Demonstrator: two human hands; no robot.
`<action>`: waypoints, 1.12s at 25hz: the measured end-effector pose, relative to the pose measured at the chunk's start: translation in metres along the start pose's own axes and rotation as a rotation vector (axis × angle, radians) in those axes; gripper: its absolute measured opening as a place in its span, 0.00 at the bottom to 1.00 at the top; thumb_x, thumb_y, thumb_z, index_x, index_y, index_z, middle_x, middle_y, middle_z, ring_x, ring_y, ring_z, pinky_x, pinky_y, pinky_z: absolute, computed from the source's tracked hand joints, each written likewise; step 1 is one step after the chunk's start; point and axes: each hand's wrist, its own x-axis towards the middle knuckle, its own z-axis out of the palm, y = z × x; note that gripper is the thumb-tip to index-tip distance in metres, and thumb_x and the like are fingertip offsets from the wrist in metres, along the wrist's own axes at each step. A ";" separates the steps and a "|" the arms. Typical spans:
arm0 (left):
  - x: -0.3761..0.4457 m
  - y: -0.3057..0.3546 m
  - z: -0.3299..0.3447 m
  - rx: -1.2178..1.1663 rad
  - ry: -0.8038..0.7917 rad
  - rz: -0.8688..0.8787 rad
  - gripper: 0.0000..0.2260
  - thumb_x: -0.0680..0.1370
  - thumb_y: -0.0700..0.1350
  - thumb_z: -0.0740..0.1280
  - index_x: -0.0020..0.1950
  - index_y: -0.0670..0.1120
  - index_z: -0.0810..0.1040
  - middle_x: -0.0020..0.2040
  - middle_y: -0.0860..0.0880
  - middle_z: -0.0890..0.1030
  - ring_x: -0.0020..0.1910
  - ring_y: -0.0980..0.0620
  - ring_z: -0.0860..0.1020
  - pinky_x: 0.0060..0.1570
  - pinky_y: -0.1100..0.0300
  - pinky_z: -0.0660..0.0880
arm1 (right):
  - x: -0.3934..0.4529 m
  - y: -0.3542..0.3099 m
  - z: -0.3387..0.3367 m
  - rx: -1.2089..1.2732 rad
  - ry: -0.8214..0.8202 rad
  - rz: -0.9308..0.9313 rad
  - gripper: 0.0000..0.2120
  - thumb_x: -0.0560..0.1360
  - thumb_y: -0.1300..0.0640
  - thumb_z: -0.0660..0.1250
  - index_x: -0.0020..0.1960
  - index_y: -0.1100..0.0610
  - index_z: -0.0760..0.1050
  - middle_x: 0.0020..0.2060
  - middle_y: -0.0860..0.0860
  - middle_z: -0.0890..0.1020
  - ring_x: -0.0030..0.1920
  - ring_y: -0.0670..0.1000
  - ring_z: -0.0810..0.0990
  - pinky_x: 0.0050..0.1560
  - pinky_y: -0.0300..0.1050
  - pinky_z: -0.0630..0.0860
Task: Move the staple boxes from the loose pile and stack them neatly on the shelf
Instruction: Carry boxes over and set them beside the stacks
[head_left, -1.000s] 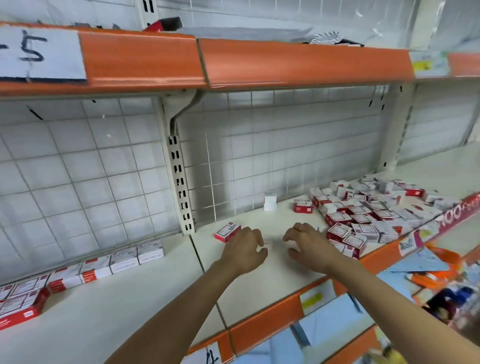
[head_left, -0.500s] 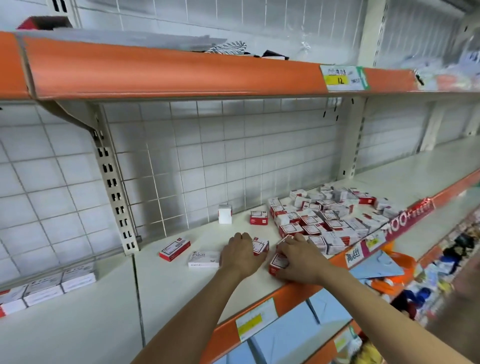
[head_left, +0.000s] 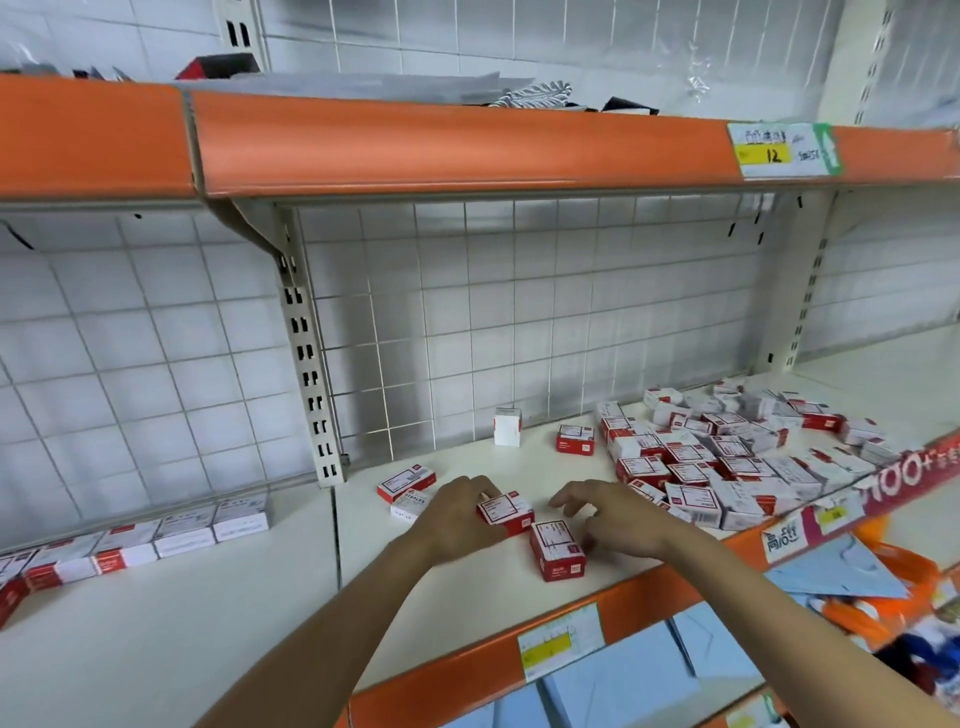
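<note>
The left hand (head_left: 457, 512) has its fingers curled over a small red-and-white cardboard staple box (head_left: 505, 512), gripping its near end. The right hand (head_left: 605, 517) hovers with fingers spread and slack, holding nothing. A second red-and-white staple box (head_left: 557, 543) lies flat just below and between the two sets of fingertips. It is not clear whether the right thumb touches it.

The loose pile of red-and-white staple boxes (head_left: 727, 462) lies to the right of the right fingers. A neat row of white and red boxes (head_left: 156, 540) sits well to the left of the left hand, on the cream metal shelf (head_left: 156, 623).

Recommended practice: close the right fingers on the long sides of the free box, square both boxes label-up, then carry them left and butt them against the row's end. Light cartons slide easily, so set them down rather than drop them.
</note>
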 end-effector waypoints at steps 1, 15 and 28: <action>-0.003 -0.003 -0.002 -0.007 0.018 0.010 0.19 0.71 0.49 0.72 0.60 0.48 0.75 0.54 0.48 0.76 0.53 0.50 0.75 0.52 0.60 0.72 | -0.001 -0.002 0.000 0.010 -0.050 -0.022 0.23 0.76 0.65 0.58 0.66 0.47 0.70 0.63 0.50 0.73 0.63 0.49 0.71 0.56 0.37 0.69; -0.025 -0.011 -0.006 0.054 0.147 0.115 0.17 0.70 0.42 0.71 0.58 0.46 0.74 0.53 0.45 0.74 0.53 0.49 0.72 0.52 0.58 0.71 | 0.004 -0.001 0.015 0.092 0.054 -0.097 0.18 0.77 0.53 0.62 0.67 0.45 0.68 0.63 0.50 0.66 0.59 0.47 0.72 0.58 0.37 0.68; -0.023 -0.021 -0.008 0.033 0.163 0.099 0.16 0.70 0.42 0.71 0.57 0.46 0.76 0.52 0.45 0.78 0.51 0.50 0.74 0.49 0.59 0.72 | 0.011 -0.016 0.032 0.013 0.033 -0.165 0.27 0.73 0.56 0.67 0.70 0.52 0.62 0.63 0.49 0.63 0.65 0.49 0.68 0.63 0.35 0.65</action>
